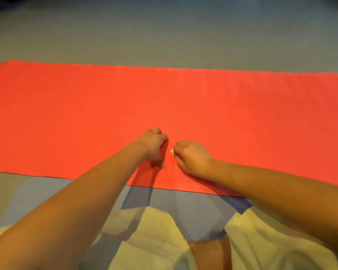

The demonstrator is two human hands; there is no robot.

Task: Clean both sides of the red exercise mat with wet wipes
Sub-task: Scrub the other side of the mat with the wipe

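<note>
The red exercise mat (66,114) is spread flat on the grey floor (164,36), running from left edge to right, with its near long edge just beyond a pale yellow garment (154,240). Near the middle, the left hand (152,146) is set on the mat with fingers bent; whether anything is held under them cannot be told. Just beside it, not touching, the right hand (193,156) is curled round a small white scrap, probably a wet wipe (172,151), pressed to the mat.
</note>
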